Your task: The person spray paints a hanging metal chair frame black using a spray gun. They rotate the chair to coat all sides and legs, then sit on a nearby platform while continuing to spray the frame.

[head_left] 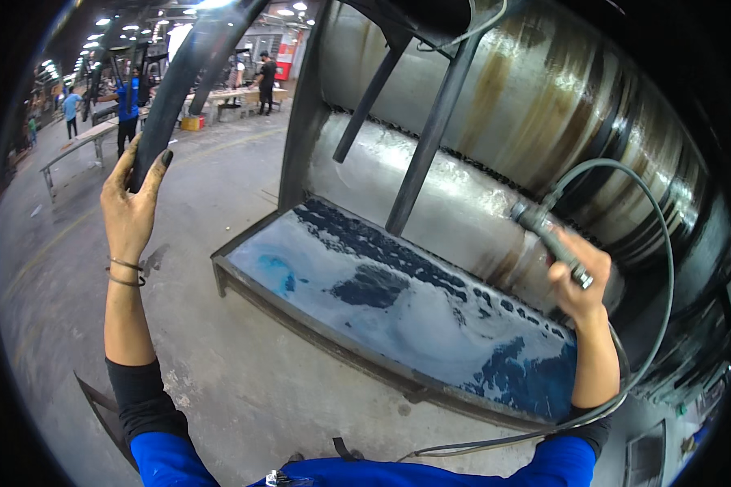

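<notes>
My left hand, with dark-smudged fingertips, is wrapped round the lower end of a thick black leg at the upper left. More black legs hang down from a dark body at the top, which looks like one piece of furniture with it; its upper part is cut off. In my right hand is a grey spray gun, its head aimed up and left toward the hanging legs. A thin grey hose loops from the gun's top round to the right and down past my forearm.
A metal trough of foamy blue-black liquid spans the middle. Behind it rise curved, stained metal panels. Long work tables and several people, one in blue, are at the far left. The hose crosses low before me.
</notes>
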`<state>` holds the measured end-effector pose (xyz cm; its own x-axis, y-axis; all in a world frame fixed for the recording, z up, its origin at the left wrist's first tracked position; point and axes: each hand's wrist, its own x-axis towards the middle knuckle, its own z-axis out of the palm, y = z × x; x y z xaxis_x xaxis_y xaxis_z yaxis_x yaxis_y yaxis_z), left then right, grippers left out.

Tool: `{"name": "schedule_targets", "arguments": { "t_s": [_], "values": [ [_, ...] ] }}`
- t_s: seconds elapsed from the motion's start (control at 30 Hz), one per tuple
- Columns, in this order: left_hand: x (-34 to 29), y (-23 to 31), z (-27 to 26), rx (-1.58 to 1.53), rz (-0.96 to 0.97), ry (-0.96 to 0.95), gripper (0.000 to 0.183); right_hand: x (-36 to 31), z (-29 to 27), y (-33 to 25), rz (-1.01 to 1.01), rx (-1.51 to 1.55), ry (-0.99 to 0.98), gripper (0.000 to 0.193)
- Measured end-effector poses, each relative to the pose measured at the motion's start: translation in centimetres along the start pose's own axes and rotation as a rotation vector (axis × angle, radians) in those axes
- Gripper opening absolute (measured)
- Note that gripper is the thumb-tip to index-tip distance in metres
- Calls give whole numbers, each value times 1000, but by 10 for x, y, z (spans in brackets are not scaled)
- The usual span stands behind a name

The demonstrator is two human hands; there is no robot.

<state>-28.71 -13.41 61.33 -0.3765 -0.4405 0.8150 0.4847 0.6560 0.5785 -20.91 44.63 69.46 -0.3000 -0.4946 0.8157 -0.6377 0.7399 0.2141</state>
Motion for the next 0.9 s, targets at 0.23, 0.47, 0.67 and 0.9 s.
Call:
{"name": "schedule_targets", "arguments": {
  "t_s": [0.23,0.47,0.67,0.9],
  "values": [
    [-28,25,29,-102,50,70,56,-28,-14,-61,180,-22,-646,60],
    [-46,47,26,-151,183,2,52,71,-53,-25,272,-234,-213,39],
    [-48,57,13,-213,189,-15,52,156,-85,-6,385,-493,165,49],
    [-36,58,-7,-249,214,-34,50,225,-114,-6,537,-597,402,74]
  ]
}}
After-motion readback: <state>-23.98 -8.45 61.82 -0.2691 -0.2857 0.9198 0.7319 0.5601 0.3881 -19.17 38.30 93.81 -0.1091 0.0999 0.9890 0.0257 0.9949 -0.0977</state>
